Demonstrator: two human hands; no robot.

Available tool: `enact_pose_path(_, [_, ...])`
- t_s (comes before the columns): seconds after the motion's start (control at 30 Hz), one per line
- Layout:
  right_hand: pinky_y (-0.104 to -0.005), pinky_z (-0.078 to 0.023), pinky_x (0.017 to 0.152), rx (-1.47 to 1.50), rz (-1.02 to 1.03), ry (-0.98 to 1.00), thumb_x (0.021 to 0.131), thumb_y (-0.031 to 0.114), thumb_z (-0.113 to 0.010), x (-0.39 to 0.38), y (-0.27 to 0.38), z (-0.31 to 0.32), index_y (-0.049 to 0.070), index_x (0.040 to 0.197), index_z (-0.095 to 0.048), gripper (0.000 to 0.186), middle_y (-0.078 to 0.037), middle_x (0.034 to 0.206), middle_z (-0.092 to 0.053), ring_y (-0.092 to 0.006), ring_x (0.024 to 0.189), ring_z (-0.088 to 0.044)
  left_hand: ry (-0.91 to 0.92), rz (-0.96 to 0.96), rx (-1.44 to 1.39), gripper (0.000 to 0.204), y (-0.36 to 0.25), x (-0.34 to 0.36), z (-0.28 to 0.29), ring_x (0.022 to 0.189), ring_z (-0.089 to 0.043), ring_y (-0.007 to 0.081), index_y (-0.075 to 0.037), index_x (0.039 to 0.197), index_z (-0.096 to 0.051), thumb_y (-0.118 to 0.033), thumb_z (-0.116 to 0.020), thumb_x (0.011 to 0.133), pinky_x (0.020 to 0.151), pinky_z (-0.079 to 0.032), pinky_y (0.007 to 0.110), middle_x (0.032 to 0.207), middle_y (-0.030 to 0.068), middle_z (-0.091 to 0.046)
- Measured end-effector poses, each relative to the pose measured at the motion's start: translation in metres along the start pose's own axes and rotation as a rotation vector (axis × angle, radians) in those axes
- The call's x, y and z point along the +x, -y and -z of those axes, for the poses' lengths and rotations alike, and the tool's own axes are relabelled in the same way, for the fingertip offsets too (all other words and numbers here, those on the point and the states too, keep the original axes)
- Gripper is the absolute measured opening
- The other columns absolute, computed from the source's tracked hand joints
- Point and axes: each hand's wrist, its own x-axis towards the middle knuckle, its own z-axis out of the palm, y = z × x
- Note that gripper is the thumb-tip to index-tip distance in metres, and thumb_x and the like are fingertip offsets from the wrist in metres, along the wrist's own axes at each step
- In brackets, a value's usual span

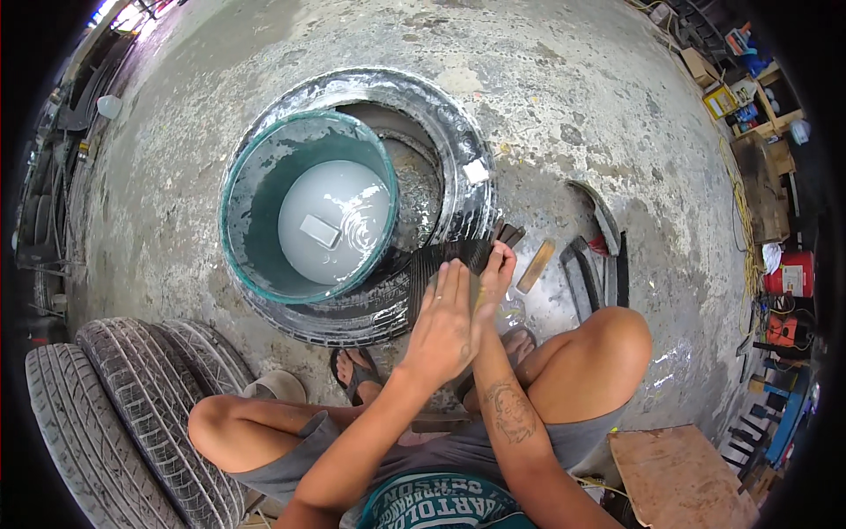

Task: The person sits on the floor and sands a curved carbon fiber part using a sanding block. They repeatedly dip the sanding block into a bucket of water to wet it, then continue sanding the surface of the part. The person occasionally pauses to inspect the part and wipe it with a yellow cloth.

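Observation:
A black ribbed rubber strip [449, 256] is between my hands, over the near right side of a wet tire [352, 324]. Around the strip's right end, the fingers of my right hand [495, 275] are closed. My left hand [445, 319] rests on the ribs with its fingers straight and side by side; its thumb is hard to make out. Inside the tire ring, partly over its left side, stands a green tub [236, 229] of cloudy grey liquid [330, 189]. A pale rectangular block [320, 231] shows at the liquid's surface.
A small white block [476, 171] sits on the tire's right side. Right of my hands are a wooden block [535, 266] and curved dark rubber pieces [583, 278]. Several tires [132, 388] stand at left. A brown board [679, 472] lies near right; a red container [793, 275] stands farther right.

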Motion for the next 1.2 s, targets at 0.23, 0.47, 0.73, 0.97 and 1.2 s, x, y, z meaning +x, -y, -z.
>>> enact_pose_path(0.23, [-0.0338,-0.044,0.099,0.169,0.130,0.101,0.111,0.012,-0.047,-0.004,-0.011,0.005,0.005,0.127,-0.051,0.018,-0.009,0.118,-0.056,-0.0178,0.106,-0.054,0.008,-0.001,0.035,0.062,0.011,0.019,-0.014,0.144,-0.041,0.0541,0.023,0.143,-0.043,-0.028,-0.046,0.107,0.123,-0.031,0.055,0.151,0.0426,-0.042])
enact_pose_path(0.47, [-0.0320,-0.044,0.102,0.436,-0.049,0.170,0.111,0.014,-0.047,-0.023,0.005,0.007,0.005,0.127,-0.051,0.019,-0.007,0.110,-0.056,-0.0179,0.110,-0.054,0.024,0.046,0.094,0.070,0.009,0.052,-0.015,0.144,-0.042,0.0538,0.025,0.141,-0.044,-0.035,-0.050,0.105,0.123,-0.031,0.053,0.150,0.0439,-0.043])
enact_pose_path(0.73, [-0.0329,-0.047,0.099,-0.046,0.206,-0.022,0.112,0.017,-0.049,-0.013,0.001,-0.001,0.003,0.127,-0.052,0.021,-0.013,0.115,-0.065,-0.0195,0.105,-0.061,-0.010,-0.005,0.139,0.068,0.002,0.026,-0.027,0.145,-0.043,0.0495,0.022,0.139,-0.049,-0.038,-0.050,0.106,0.122,-0.032,0.052,0.151,0.0394,-0.045])
enact_pose_path(0.97, [-0.0325,-0.047,0.099,-0.026,0.188,-0.007,0.111,0.017,-0.051,0.003,-0.003,0.011,0.002,0.125,-0.053,0.020,-0.012,0.114,-0.065,-0.0191,0.106,-0.061,-0.040,-0.059,0.135,0.068,0.003,-0.008,-0.011,0.143,-0.045,0.0495,0.022,0.140,-0.046,-0.038,-0.046,0.109,0.121,-0.034,0.051,0.149,0.0400,-0.047])
enact_pose_path(1.2, [-0.0281,-0.046,0.090,0.128,-0.130,0.121,0.101,0.028,-0.073,-0.014,0.016,-0.009,0.004,0.118,-0.065,0.031,-0.001,0.109,-0.063,-0.0120,0.099,-0.055,-0.016,0.209,0.055,0.068,0.031,0.039,-0.011,0.142,-0.043,0.0543,0.023,0.144,-0.041,-0.034,-0.052,0.107,0.121,-0.033,0.054,0.151,0.0408,-0.043])
